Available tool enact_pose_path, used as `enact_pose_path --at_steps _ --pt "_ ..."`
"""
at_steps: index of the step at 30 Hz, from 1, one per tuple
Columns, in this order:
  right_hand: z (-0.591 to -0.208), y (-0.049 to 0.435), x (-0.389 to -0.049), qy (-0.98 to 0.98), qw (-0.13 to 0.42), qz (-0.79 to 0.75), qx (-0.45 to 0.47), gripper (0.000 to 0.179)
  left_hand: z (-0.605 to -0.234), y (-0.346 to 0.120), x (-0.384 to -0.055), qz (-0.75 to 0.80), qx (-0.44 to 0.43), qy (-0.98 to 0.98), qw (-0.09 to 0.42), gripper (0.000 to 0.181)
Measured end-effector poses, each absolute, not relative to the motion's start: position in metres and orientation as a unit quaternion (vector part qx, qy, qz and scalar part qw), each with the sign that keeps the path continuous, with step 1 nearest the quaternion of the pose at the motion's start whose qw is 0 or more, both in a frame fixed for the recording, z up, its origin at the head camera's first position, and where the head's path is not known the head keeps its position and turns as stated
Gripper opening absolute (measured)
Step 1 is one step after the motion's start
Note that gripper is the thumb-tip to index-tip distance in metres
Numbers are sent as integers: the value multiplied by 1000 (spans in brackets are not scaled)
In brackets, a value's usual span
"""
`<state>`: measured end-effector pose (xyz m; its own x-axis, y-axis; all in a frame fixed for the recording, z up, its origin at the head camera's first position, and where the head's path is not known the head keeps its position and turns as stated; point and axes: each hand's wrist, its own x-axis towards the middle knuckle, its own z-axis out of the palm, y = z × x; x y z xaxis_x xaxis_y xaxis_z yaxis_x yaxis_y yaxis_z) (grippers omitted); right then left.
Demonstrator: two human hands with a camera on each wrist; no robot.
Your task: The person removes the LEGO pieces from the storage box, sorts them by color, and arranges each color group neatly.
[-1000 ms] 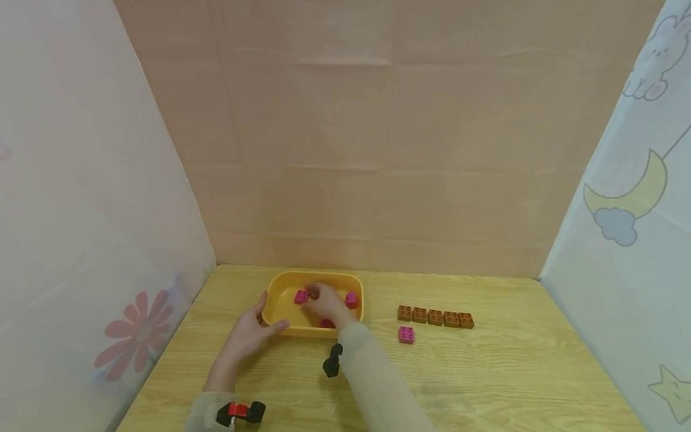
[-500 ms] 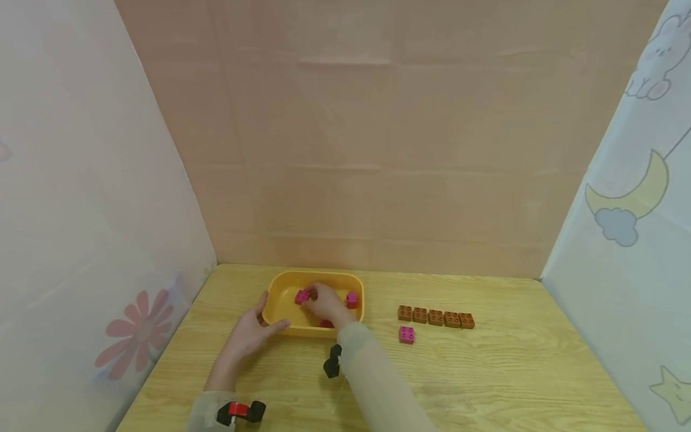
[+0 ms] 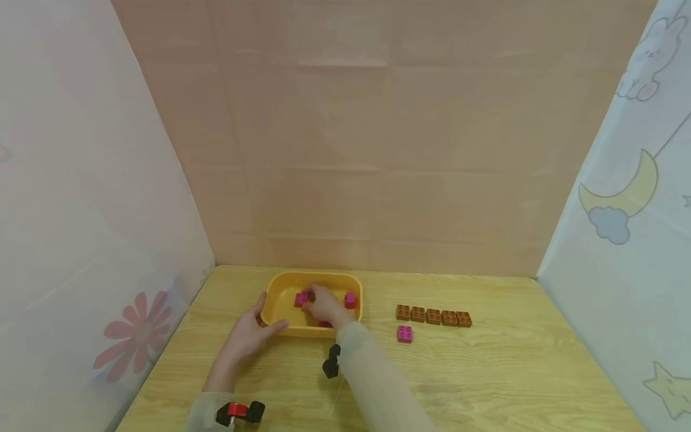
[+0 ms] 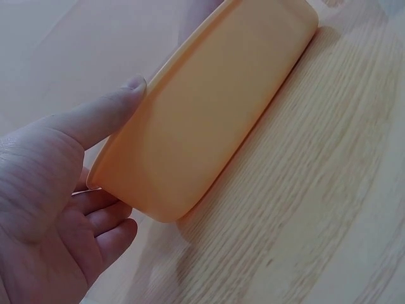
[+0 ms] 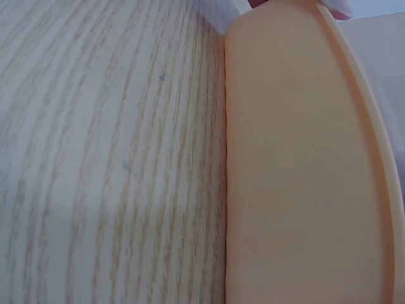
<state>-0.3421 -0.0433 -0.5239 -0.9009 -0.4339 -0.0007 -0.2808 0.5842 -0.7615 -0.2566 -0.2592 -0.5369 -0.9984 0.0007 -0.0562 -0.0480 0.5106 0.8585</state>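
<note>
A yellow plastic tub (image 3: 286, 312) stands on the table. My left hand (image 3: 249, 333) holds its left end; in the left wrist view the thumb (image 4: 114, 111) lies along the rim and the other fingers bend against the end wall. Reaching inside the tub, my right hand (image 3: 326, 305) pinches a pink toy building brick (image 3: 300, 300) at its right side. A second pink brick (image 3: 349, 300) sits at the tub's right end, and a third (image 3: 325, 324) is partly hidden beneath the right wrist. The right wrist view shows the tub's outer wall (image 5: 297, 158), not the right hand's fingers.
Right of the tub, several brown bricks (image 3: 433, 316) stand in a row on the wood-grain table (image 3: 486, 372). One pink brick (image 3: 405, 334) lies in front of the row's left end. A tan sheet (image 3: 378, 150) rises behind, with patterned white sheets at both sides.
The pink brick at the right fingertips has turned slightly. Both hands stay nearly where they were, and the whole view has shifted a little.
</note>
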Motion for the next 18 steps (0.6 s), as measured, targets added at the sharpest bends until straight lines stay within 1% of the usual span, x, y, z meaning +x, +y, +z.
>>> enact_pose_path --at_steps 10,18 --pt "-526 -43 -344 890 106 -394 -204 30 -540 -260 -256 484 -17 874 25 111" --pt "-523 -43 -342 896 103 -377 -212 30 -537 -260 -256 493 -22 869 31 112"
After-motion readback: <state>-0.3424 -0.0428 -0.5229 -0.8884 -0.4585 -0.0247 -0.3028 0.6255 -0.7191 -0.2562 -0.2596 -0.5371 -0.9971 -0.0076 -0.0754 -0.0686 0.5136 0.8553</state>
